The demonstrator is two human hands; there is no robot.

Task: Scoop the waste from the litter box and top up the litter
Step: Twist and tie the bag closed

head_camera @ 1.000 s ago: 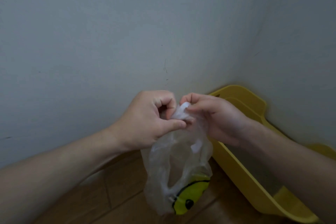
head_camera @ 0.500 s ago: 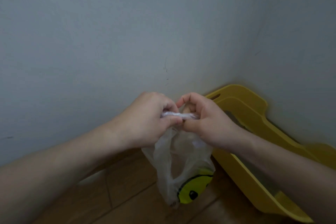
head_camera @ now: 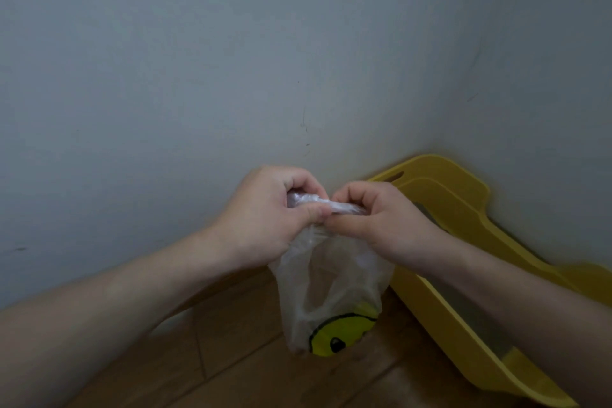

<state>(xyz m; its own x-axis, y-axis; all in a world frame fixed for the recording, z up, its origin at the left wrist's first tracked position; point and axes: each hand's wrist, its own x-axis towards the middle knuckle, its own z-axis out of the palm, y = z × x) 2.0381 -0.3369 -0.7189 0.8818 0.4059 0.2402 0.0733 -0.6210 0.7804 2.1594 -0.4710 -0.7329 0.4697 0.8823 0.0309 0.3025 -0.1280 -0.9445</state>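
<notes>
Grey wall [head_camera: 165, 76] corner over wooden floor [head_camera: 231, 361] | your left hand [head_camera: 265, 219] pinches the twisted neck of the clear plastic bag [head_camera: 331, 291], yellow smiley print at its bottom | your right hand [head_camera: 381, 222] pinches the same twist, thumbs touching | yellow litter box [head_camera: 463, 202] sits at right against the wall, just beside the hanging bag.

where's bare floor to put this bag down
Bare wooden floor lies left of and below the plastic bag, bordered by the wall. Right is crowded: the yellow litter box fills the corner.
</notes>
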